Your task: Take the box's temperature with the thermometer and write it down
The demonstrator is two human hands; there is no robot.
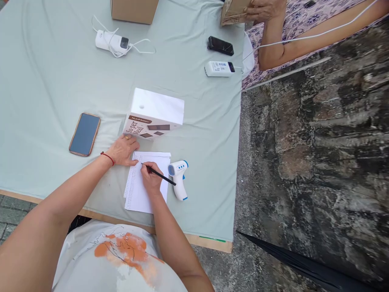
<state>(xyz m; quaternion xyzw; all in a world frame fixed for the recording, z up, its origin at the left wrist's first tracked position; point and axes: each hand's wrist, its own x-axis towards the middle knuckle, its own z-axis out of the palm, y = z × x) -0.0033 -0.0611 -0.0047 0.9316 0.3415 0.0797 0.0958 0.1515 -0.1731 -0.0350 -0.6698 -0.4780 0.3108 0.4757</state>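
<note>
On the cloth-covered table lies a white notepad with rows of small handwriting along its left side. My right hand grips a black pen, its tip on the upper left of the page. Fingers spread, my left hand lies flat at the pad's upper left corner, close to the bottom of a white box with brown print. Whether its fingertips touch the box I cannot tell. Just right of the pad rests a white and blue infrared thermometer.
A smartphone lies to the left. Farther back are a white power bank with a cable, a second white power bank, a black device and a cardboard box. Another person's hand holds a cardboard piece.
</note>
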